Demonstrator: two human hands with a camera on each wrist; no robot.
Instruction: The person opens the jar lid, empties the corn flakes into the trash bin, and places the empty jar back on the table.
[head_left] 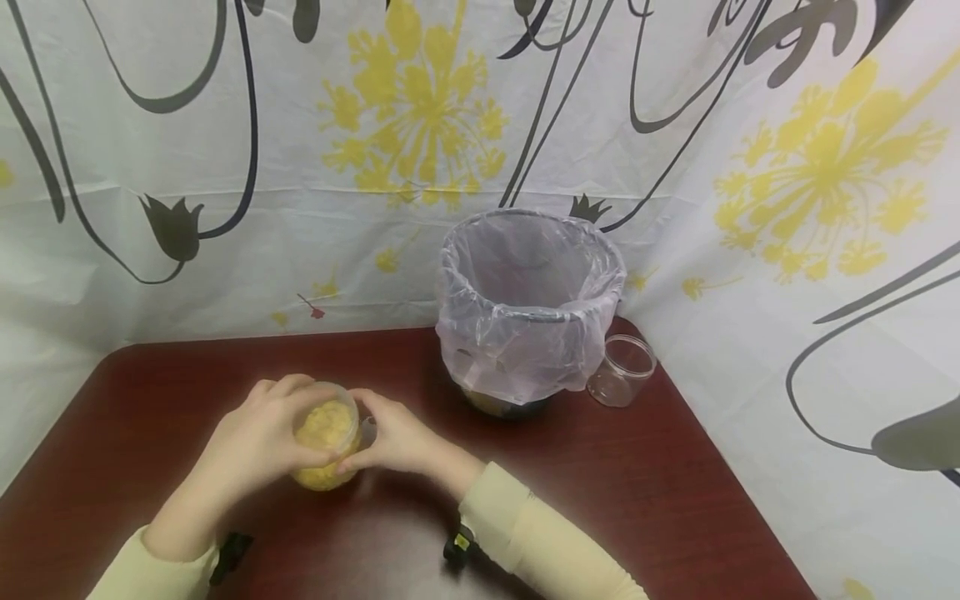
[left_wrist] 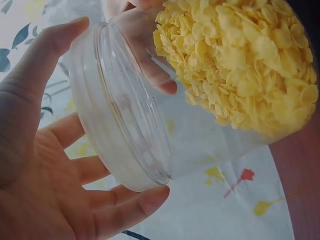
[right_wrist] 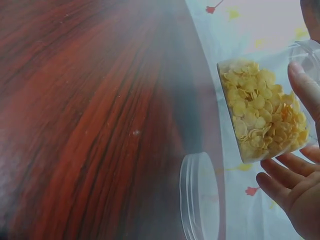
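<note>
A clear jar of cornflakes [head_left: 326, 429] is between both hands at the left of the table, tilted in the left wrist view. My left hand [head_left: 255, 433] grips it around the wide, ribbed clear end [left_wrist: 97, 107], thumb on one side and fingers on the other. From the right, my right hand [head_left: 401, 435] holds the jar's side, thumb and fingers apart around it. The yellow flakes [left_wrist: 240, 65] lie heaped to one side inside. A round translucent lid [right_wrist: 207, 195] is on the table close by in the right wrist view.
A bin with a pale plastic liner [head_left: 525, 333] stands at the back right of the dark red table [head_left: 600, 508]. Beside it is a clear jar [head_left: 621, 371] with nothing visible inside. Patterned white sheeting [head_left: 285, 167] hangs behind and at both sides.
</note>
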